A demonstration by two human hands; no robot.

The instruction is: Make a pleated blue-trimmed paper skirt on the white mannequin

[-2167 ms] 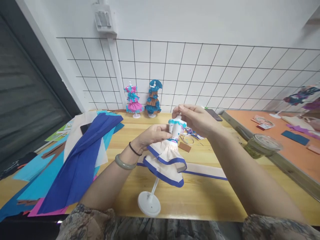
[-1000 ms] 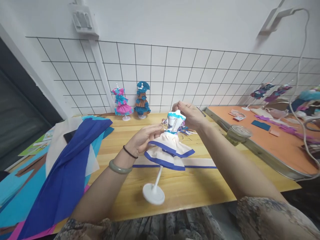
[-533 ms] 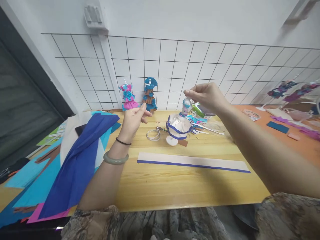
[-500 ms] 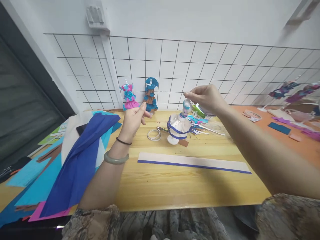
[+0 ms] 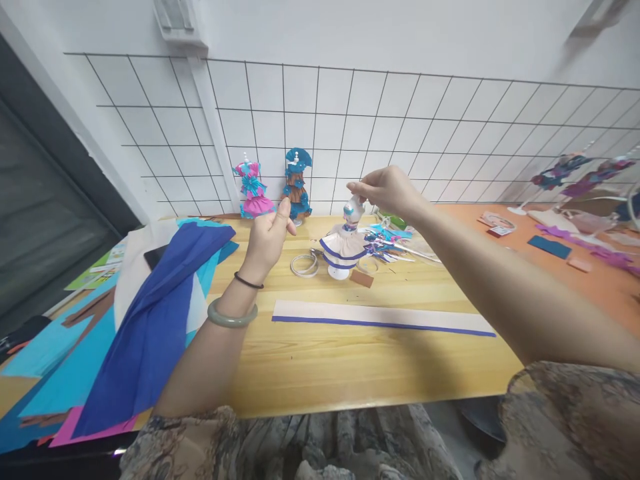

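Where the right hand (image 5: 387, 189) pinches the neck of the small dress form (image 5: 350, 230) between thumb and fingers, we see the form leaning slightly toward the back of the wooden table (image 5: 360, 373), beyond a flat, blue-edged strip (image 5: 383, 317). The left hand (image 5: 269, 243) is half curled, thumb raised, well apart from the form; at this angle we cannot tell whether its fingertips close on anything thin. We judge the form light and top-heavy, its bodice stiff and rather smooth, while the gathered skirt (image 5: 343, 247) looks soft and easily crushed. We would therefore take hold at the neck, or steady the round white base (image 5: 338, 273) from below, keeping fingers off the pale ruffles and their blue hems.
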